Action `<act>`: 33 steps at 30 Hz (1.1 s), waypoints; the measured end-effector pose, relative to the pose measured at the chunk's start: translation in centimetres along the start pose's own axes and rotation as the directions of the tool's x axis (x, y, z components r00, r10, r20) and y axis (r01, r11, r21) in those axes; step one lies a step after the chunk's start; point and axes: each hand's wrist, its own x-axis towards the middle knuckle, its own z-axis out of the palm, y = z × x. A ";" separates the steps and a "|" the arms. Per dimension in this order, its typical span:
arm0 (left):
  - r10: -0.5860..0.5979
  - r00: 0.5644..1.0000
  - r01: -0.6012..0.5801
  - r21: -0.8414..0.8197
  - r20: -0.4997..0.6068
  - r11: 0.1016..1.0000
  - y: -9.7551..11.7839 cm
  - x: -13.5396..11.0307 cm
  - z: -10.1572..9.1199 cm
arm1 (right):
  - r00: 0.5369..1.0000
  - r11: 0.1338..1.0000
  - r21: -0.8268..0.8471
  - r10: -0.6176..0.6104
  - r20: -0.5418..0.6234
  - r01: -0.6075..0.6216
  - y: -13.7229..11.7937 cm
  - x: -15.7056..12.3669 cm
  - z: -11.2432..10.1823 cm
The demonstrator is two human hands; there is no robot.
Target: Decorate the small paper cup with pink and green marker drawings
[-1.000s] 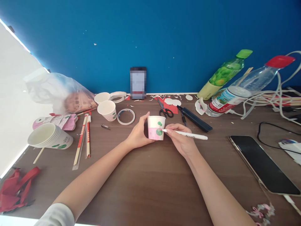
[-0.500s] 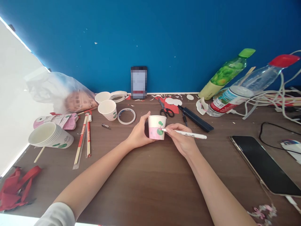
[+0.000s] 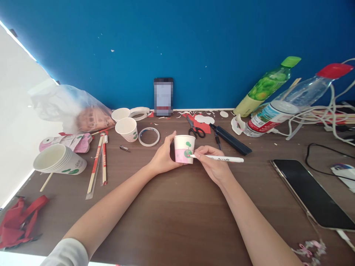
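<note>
Head view, the only one. Left hand [image 3: 164,158] wraps around the left side of a small paper cup [image 3: 184,149], thumb up near the rim, holding it upright on the brown table [image 3: 177,218], roughly table centre. Cup is white on top with a pink band on the lower half and a green leaf print facing the camera. Right hand [image 3: 213,164] grips a white acrylic marker [image 3: 217,158] in a writing pinch; the tip touches the cup's right side at the green print, and the barrel points off to the right (lettering on it partly readable).

Around them: black-handled scissors [image 3: 195,130] just behind the cup on red paper scraps, a tape roll [image 3: 149,136] behind and to the left, and another upright paper cup [image 3: 127,129] next to that. A stack of cups lying on its side [image 3: 59,159] is far left, with wrapped chopsticks [image 3: 99,162] between it and the hands. A black utility knife [image 3: 230,140] lies right of the scissors. A green bottle [image 3: 264,87] and a red-capped water bottle [image 3: 291,99] lean at back right. A dark phone [image 3: 313,194] lies flat at right, and another phone [image 3: 163,96] is propped on the blue wall (screen blurred).
</note>
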 end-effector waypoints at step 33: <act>0.026 1.000 -0.026 0.034 -0.015 0.999 0.0 -0.1 0.1 | 0.990 0.994 0.106 0.013 -0.143 0.002 -0.4 -0.4 1.0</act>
